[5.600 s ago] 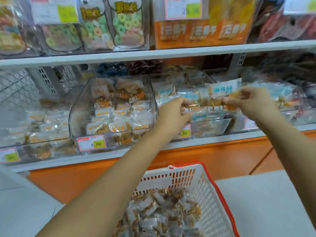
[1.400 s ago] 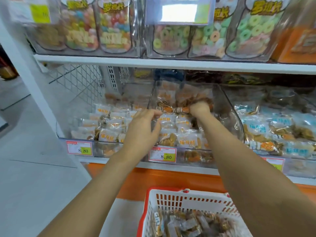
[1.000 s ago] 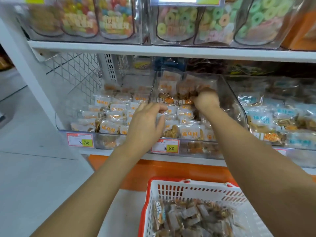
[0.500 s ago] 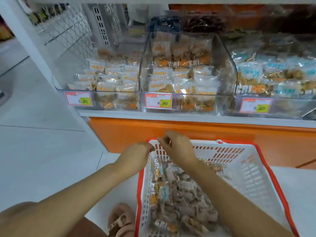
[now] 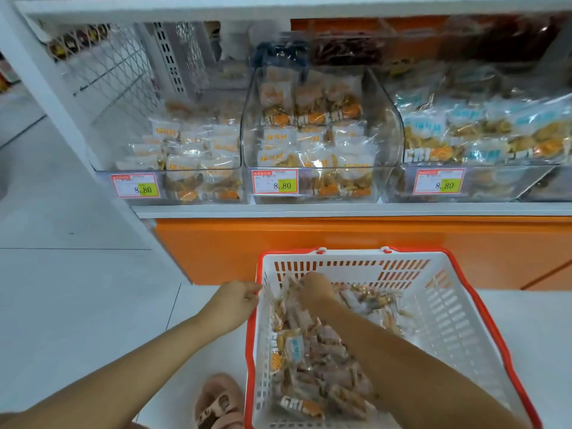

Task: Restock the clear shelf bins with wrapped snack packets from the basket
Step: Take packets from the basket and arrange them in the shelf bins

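A person crouches over a white, red-rimmed basket (image 5: 353,258) set on the pale floor (image 5: 77,289) in front of a shop shelf (image 5: 340,209). The basket holds a loose heap of wrapped snack packets (image 5: 312,366), piled mostly along its left side and far end.

The right hand (image 5: 315,289) reaches down into the far end of the heap, knuckles up and fingers buried among the wrappers. Blur hides its grip, so it cannot be told whether it is clamped on a packet. The left hand (image 5: 241,300) sits outside the basket at the left rim, fingers curled toward the red edge. Whether that grip has closed on the rim cannot be told.

Above, three clear bins stand side by side on the shelf. The left bin (image 5: 201,187) is partly filled and the middle bin (image 5: 334,187) is stacked high, both with orange-lettered packets (image 5: 278,137). The right bin (image 5: 495,184) holds blue-lettered packets (image 5: 464,116). Each bin front carries a price tag (image 5: 275,184) reading 8.80. An orange panel (image 5: 309,239) runs below the shelf, and a pink sandal (image 5: 219,404) shows beside the basket's near left corner.
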The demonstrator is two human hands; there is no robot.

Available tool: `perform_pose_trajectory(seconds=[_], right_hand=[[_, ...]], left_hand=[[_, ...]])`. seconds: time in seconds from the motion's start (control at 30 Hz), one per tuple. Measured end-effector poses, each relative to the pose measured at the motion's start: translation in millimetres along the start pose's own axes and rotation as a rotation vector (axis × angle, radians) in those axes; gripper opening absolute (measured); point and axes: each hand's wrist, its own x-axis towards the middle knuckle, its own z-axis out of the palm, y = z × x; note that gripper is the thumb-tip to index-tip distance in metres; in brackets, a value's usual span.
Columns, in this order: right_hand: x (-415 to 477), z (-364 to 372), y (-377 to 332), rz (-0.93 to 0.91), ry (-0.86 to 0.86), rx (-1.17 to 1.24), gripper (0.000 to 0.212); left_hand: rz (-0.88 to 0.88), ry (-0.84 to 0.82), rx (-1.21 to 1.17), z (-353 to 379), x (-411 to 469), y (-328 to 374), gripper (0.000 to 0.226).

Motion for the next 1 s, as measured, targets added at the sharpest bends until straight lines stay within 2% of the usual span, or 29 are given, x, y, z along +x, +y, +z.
perform_pose_trajectory(seconds=[0.03, 0.1, 0.17, 0.23, 0.3, 0.37, 0.43, 0.5, 0.57, 0.6, 0.63, 0.7, 0.83, 0.93, 1.0], right_hand=[[-4, -15, -1, -0.060, 0.024, -0.048, 0.023], [-17, -45, -6, -0.214, 0.094, -0.157, 0.022], [-34, -77, -8, -0.385, 0.178, -0.275, 0.024], [-55, -106, -2, -0.609, 0.314, -0.389, 0.021], [-77, -133, 10, -0.881, 0.435, -0.504, 0.025], [-94, -152, 30, -1.051, 0.386, -0.546, 0.039], [-103, -171, 48, -1.079, 0.349, -0.559, 0.053], [-113, -193, 56, -1.031, 0.416, -0.560, 0.042], [-124, -218, 60, -0.887, 0.526, -0.392, 0.016], [-127, -230, 62, -0.777, 0.566, -0.228, 0.015], [-129, -240, 64, -0.667, 0.592, -0.040, 0.024], [-129, -258, 67, -0.506, 0.557, 0.253, 0.035], [-125, -291, 72, -0.547, 0.359, 0.440, 0.015], [-123, -312, 82, -0.559, 0.358, 0.499, 0.016], [-122, -318, 86, -0.567, 0.332, 0.528, 0.020]], left_hand=[[-0.063, 0.002, -0.175, 2, 5, 2, 0.034], [-0.245, -0.082, -0.710, 8, 12, 15, 0.034], [-0.374, -0.185, -1.217, 9, 14, 40, 0.044], [-0.383, -0.244, -1.474, 8, 15, 65, 0.058], [-0.304, -0.249, -1.568, 8, 17, 89, 0.053], [-0.189, -0.224, -1.533, 8, 17, 113, 0.035], [-0.077, -0.188, -1.424, 12, 20, 133, 0.028], [0.014, -0.155, -1.290, 14, 23, 148, 0.021], [0.106, -0.120, -1.175, 15, 23, 163, 0.018], [0.152, -0.113, -1.117, 15, 22, 171, 0.019], [0.196, -0.110, -1.047, 16, 21, 178, 0.022], [0.276, -0.100, -0.897, 15, 18, 193, 0.029], [0.353, -0.089, -0.822, 7, 17, 222, 0.032], [0.406, -0.038, -0.710, 0, 18, 239, 0.029], [0.391, -0.025, -0.727, -2, 19, 250, 0.030]])
